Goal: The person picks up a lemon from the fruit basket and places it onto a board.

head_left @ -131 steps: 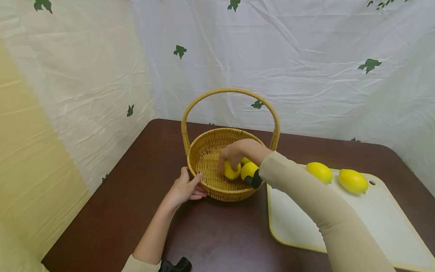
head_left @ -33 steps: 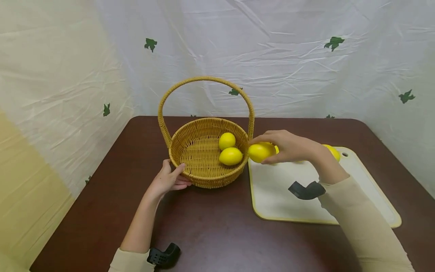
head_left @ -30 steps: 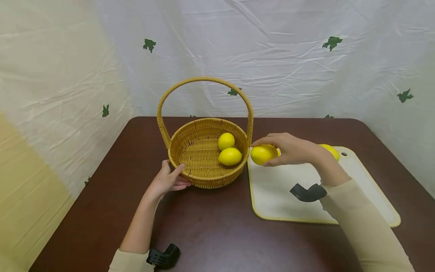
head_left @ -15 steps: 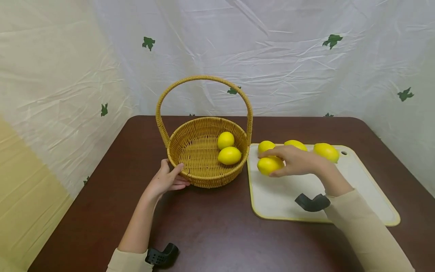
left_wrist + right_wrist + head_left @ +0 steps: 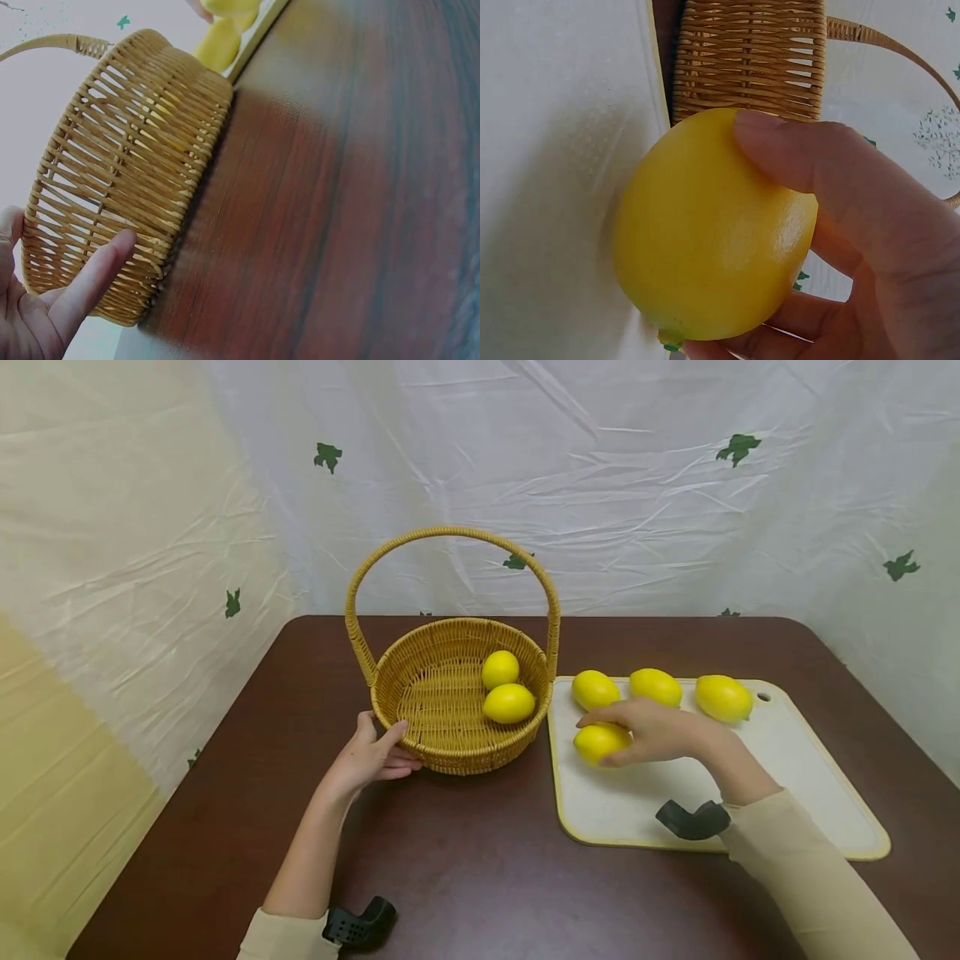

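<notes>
A round wicker basket [image 5: 442, 710] with a tall handle stands on the dark table, two lemons [image 5: 509, 703] inside at its right. My left hand [image 5: 363, 762] grips its near-left rim, thumb over the edge and fingers beneath; the left wrist view shows the fingers against the woven side [image 5: 127, 172]. My right hand [image 5: 660, 732] pinches a lemon [image 5: 602, 743] between thumb and fingers over the left part of a white board [image 5: 675, 810]. In the right wrist view this lemon [image 5: 712, 225] fills the middle; whether it touches the board I cannot tell.
Three more lemons lie along the board's back edge: one at the left [image 5: 596, 690], one in the middle [image 5: 656, 687] and one at the right [image 5: 723, 697] by the board's hole. Pale cloth with green leaf shapes [image 5: 738, 449] hangs behind the table [image 5: 450, 860].
My right hand, with its lemon, has moved away from the basket, toward me and slightly right over the board. The lemons behind it show more fully. My left hand remains on the basket.
</notes>
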